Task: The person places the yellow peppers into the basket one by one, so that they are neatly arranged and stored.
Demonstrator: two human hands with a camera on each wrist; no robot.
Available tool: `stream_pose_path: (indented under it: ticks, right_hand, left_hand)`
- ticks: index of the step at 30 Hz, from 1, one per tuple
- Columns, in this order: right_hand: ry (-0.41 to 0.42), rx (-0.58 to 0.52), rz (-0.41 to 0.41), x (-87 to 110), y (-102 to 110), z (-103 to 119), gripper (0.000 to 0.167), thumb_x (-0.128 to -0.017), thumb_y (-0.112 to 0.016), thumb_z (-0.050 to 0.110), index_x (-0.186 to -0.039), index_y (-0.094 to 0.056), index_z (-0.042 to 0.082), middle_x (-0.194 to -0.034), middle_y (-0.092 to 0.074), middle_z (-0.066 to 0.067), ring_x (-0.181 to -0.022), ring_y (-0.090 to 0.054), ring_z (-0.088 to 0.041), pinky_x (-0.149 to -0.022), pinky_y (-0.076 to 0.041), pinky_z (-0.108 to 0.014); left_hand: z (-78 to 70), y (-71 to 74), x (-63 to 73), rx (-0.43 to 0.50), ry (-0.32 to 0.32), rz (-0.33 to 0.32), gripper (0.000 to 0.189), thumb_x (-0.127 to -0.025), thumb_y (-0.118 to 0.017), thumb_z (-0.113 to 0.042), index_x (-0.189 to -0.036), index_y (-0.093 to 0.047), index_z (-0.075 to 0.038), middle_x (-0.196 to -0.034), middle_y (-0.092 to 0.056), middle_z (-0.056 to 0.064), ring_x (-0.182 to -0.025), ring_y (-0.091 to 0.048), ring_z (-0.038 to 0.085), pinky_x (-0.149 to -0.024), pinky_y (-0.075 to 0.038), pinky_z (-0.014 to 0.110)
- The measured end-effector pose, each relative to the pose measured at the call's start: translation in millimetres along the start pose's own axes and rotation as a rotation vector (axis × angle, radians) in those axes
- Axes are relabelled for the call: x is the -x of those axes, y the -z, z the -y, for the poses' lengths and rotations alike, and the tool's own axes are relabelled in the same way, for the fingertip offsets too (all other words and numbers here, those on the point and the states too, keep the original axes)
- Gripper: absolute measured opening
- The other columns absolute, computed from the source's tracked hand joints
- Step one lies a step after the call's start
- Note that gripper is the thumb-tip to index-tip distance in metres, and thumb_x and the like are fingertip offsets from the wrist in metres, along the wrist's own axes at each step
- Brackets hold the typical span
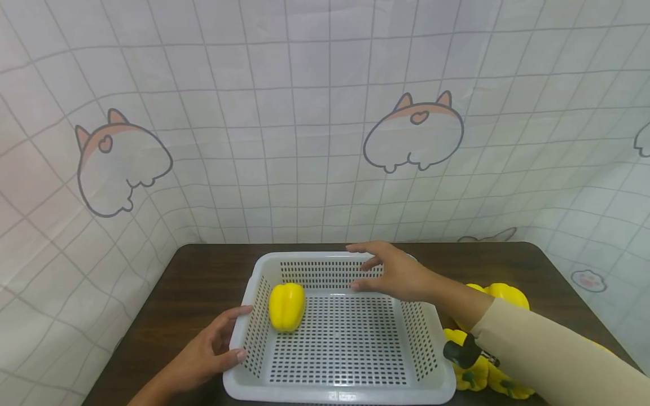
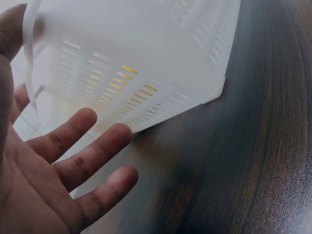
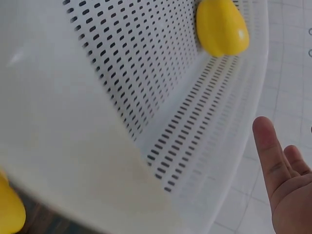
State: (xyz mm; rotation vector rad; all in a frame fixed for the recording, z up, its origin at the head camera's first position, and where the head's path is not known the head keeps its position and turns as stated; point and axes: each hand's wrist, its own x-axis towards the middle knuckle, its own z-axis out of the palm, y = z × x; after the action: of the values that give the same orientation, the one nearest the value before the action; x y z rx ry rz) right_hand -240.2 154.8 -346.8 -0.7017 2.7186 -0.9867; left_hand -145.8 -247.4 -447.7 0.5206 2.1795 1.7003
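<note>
A white plastic basket with slotted walls stands on the table. One yellow bell pepper lies inside it, near the left wall; the right wrist view shows the same pepper. My left hand touches the basket's left rim with thumb and index finger. In the left wrist view its other fingers extend loosely beside the outer wall. Over the back right part of the basket is my right hand, fingers spread and holding nothing. More yellow bell peppers lie right of the basket, partly hidden by my right forearm.
The dark wood-grain table extends on both sides of the basket. A pale cloth with a grid and animal drawings hangs behind and around it. A black strap sits at my right wrist, below the beige sleeve.
</note>
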Motion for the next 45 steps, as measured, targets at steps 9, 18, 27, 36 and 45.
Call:
stream_pose_path:
  ticks: [9, 18, 27, 36, 45]
  right_hand:
    - [0.024, 0.023, -0.014, 7.5, 16, -17, 0.075, -0.085, -0.08, 0.05, -0.151, -0.049, 0.031, -0.148, -0.052, -0.004, -0.125, -0.059, -0.027, -0.098, -0.052, -0.059]
    - [0.021, 0.027, -0.039, 21.2, 30, -32, 0.074, -0.087, -0.08, 0.048, -0.151, -0.049, 0.025, -0.149, -0.052, -0.007, -0.124, -0.059, -0.03, -0.096, -0.053, -0.06]
    - [0.048, -0.03, -0.052, 33.6, 42, -51, 0.075, -0.088, -0.078, 0.047, -0.152, -0.049, 0.021, -0.148, -0.052, -0.011, -0.125, -0.059, -0.033, -0.095, -0.054, -0.059]
    - [0.006, -0.01, -0.078, 49.4, 56, -62, 0.073, -0.09, -0.077, 0.045, -0.152, -0.049, 0.02, -0.145, -0.055, -0.013, -0.126, -0.057, -0.037, -0.096, -0.05, -0.066]
    - [-0.029, 0.023, -0.098, 61.3, 63, -81, 0.071, -0.092, -0.075, 0.046, -0.151, -0.048, 0.017, -0.14, -0.06, -0.014, -0.124, -0.058, -0.039, -0.094, -0.049, -0.067]
  left_hand:
    - [-0.1, -1.0, 1.8, 0.004, -0.001, -0.004, 0.072, -0.099, -0.063, -0.008, -0.158, -0.023, -0.012, -0.146, -0.041, 0.036, -0.11, -0.062, 0.04, -0.081, -0.062, 0.042]
    - [-1.8, -1.8, 1.2, -0.019, 0.052, -0.03, 0.071, -0.098, -0.065, -0.012, -0.158, -0.026, -0.015, -0.146, -0.042, 0.034, -0.11, -0.062, 0.038, -0.083, -0.062, 0.043]
    - [-2.0, -0.8, 2.0, -0.023, 0.055, -0.025, 0.072, -0.097, -0.065, -0.013, -0.158, -0.025, -0.015, -0.146, -0.042, 0.033, -0.11, -0.062, 0.037, -0.083, -0.062, 0.041]
    - [-2.4, -0.8, 2.0, -0.015, 0.023, -0.011, 0.072, -0.098, -0.064, -0.011, -0.158, -0.025, -0.014, -0.147, -0.041, 0.034, -0.11, -0.061, 0.039, -0.082, -0.062, 0.042]
    - [-2.6, -0.4, 2.8, -0.005, 0.029, -0.011, 0.072, -0.098, -0.064, -0.011, -0.158, -0.025, -0.015, -0.147, -0.04, 0.034, -0.11, -0.061, 0.039, -0.082, -0.062, 0.042]
